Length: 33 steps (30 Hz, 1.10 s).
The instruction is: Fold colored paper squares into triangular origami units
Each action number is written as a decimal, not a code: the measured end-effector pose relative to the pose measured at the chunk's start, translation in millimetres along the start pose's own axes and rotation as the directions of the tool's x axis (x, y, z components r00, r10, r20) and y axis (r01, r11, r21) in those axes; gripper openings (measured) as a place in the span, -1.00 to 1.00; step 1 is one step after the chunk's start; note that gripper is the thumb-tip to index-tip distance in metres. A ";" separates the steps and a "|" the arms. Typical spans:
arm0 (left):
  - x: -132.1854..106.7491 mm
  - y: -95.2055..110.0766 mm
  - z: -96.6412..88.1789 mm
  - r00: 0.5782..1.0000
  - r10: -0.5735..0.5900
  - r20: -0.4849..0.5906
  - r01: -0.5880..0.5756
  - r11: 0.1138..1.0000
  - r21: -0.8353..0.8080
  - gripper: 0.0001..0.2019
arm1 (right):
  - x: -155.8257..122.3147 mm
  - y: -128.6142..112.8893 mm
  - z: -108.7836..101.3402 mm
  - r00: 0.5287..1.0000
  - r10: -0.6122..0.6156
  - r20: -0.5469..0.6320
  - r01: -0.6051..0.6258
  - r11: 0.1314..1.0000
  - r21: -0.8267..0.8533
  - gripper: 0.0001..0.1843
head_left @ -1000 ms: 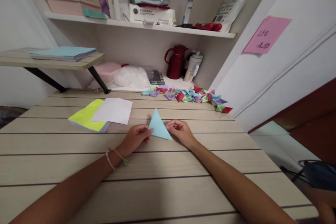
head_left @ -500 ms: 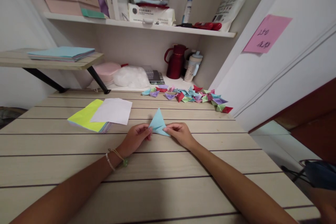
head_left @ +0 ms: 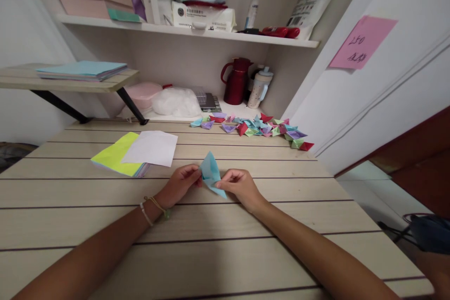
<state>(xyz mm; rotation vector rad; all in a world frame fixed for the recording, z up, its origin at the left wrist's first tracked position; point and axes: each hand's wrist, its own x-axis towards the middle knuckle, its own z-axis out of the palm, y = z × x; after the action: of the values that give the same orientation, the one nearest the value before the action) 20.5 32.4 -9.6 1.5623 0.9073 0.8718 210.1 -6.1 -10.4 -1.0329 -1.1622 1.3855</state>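
Now the blue paper, a smooth triangle a second ago, is bent and partly opened along its folds, its peak aimed roughly at twelve o'clock and one tip hanging toward five. It is held between the two hands over the tabletop; whether it touches the boards I cannot tell. The left hand pinches its nine o'clock side between thumb and fingers, while the right hand, earlier at the sheet's edge, now nips the four o'clock part with its thumb across the near face. That suggests the folding has moved on to shaping the layers, though which one is being turned is too small to judge. The fingers themselves get most in the way, covering both edges. Out from the paper, small folded boats crowd one o'clock, a white sheet overlaps a yellow sheet at ten, and a dark red jug stands just past twelve, behind the boats.
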 end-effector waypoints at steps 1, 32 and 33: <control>0.1 -0.4 -0.1 1.000 -0.004 0.002 0.004 1.000 -0.003 -0.70 | -0.6 0.1 -0.2 1.000 0.004 0.015 -0.004 1.000 0.005 -0.72; -1.2 -1.1 2.8 0.981 -0.095 0.171 0.125 0.976 -0.177 -0.71 | -7.1 -10.6 -13.3 0.951 -0.220 0.218 0.306 0.780 -0.546 -0.78; -1.1 -0.5 2.8 0.980 -0.098 0.173 0.128 0.976 -0.174 -0.70 | -8.1 -10.5 -12.1 0.941 -0.251 0.226 0.337 0.746 -0.575 -0.77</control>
<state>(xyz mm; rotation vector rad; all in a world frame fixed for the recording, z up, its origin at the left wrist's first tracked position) 22.5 30.3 -10.6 1.3861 0.7674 0.7137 224.7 -12.4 -2.0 -1.1328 -1.8633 0.8380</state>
